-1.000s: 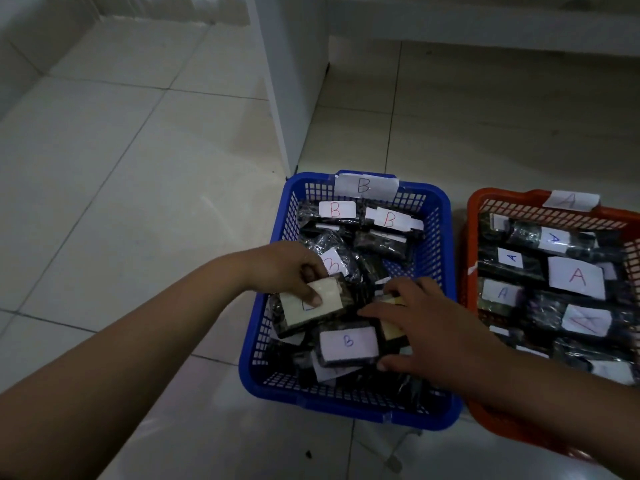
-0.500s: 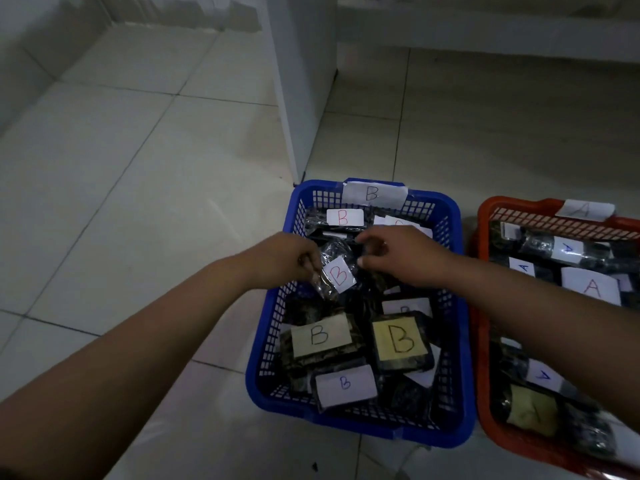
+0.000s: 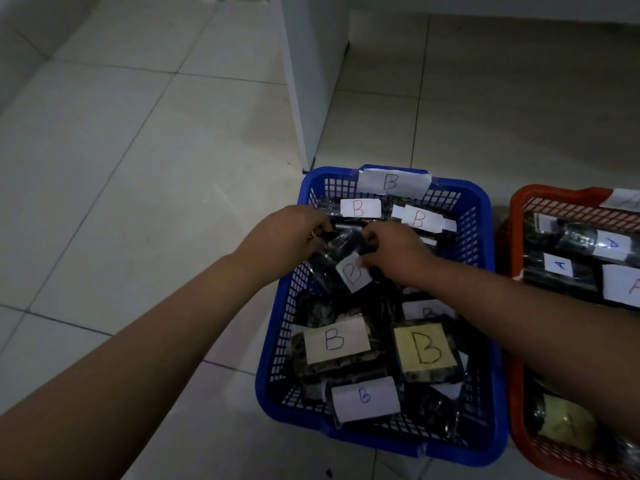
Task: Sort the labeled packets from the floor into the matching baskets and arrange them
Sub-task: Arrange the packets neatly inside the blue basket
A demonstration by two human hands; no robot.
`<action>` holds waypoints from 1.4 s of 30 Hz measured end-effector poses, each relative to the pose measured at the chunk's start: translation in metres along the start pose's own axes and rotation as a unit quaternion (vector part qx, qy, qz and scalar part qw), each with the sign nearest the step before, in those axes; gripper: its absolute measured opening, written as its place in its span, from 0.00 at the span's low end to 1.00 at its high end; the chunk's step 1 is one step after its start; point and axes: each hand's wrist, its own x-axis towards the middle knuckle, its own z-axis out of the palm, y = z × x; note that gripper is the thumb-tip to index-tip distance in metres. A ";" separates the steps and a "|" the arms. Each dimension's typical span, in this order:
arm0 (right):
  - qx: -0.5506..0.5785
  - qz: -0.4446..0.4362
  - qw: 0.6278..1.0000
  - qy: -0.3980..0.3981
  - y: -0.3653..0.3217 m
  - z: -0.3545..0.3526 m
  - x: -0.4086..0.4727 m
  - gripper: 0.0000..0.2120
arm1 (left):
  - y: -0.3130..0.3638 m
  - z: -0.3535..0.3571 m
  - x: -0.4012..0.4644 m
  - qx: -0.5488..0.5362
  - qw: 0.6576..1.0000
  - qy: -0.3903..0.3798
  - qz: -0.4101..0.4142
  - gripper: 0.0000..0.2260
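1. Since half a second ago, little has been moved: the dark packet (image 3: 341, 259) with a white B label is held between both hands as before, above the far-left part of the blue basket (image 3: 483, 306).
2. The left end of this packet is gripped by the left hand (image 3: 287, 237), its fingers curled round the wrapper.
3. The right side of the packet, by the label, is pinched by the right hand (image 3: 394, 252).
4. More B-labelled packets are seen lying in the blue basket: two with red letters along the far edge, a cream-labelled packet (image 3: 337, 341) and a yellow-labelled packet (image 3: 424, 348) side by side nearer the front, and a white-labelled packet (image 3: 363, 398) at the near edge.
5. A paper tag (image 3: 393, 181) marked B is fixed to the basket's far rim.
6. Just beside the blue basket's right edge an orange basket (image 3: 519, 209) is set on the tiled floor (image 3: 138, 168), with A-labelled packets inside.
7. A white upright panel (image 3: 304, 81) is seen beyond the blue basket's far-left corner.
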 end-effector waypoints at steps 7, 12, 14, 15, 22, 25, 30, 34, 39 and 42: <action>0.160 0.072 0.982 0.074 0.039 -0.054 -0.029 0.03 | 0.018 0.028 0.011 -0.115 0.993 0.033 -0.001 0.11; 0.266 0.114 0.951 0.107 0.065 -0.057 -0.046 0.04 | 0.023 0.059 0.023 0.116 0.978 -0.132 0.108 0.21; 0.282 0.106 0.948 0.105 0.068 -0.057 -0.048 0.07 | 0.029 0.064 0.024 0.219 0.955 -0.143 0.141 0.23; 0.291 0.103 0.945 0.107 0.068 -0.056 -0.049 0.08 | 0.031 0.063 0.024 0.242 0.949 -0.132 0.154 0.23; 0.318 0.092 0.938 0.103 0.051 -0.042 -0.039 0.11 | 0.025 0.014 -0.010 0.099 0.991 -0.008 0.089 0.22; 0.274 0.087 0.952 0.103 0.038 -0.034 -0.027 0.11 | 0.020 0.001 -0.026 -0.055 0.996 0.063 0.013 0.18; 0.220 0.094 0.970 0.032 0.014 -0.014 -0.010 0.11 | 0.014 0.002 -0.032 -0.273 0.940 0.125 -0.164 0.13; 0.150 0.103 0.983 -0.010 0.007 -0.009 0.004 0.08 | 0.008 -0.002 -0.029 -0.367 0.897 0.126 -0.212 0.13; 0.157 0.161 0.973 -0.050 0.005 -0.011 0.019 0.09 | 0.008 -0.003 -0.027 -0.355 0.905 0.112 -0.208 0.13; 0.200 0.193 0.960 -0.036 0.003 -0.011 0.017 0.12 | 0.007 -0.004 -0.028 -0.356 0.908 0.104 -0.197 0.11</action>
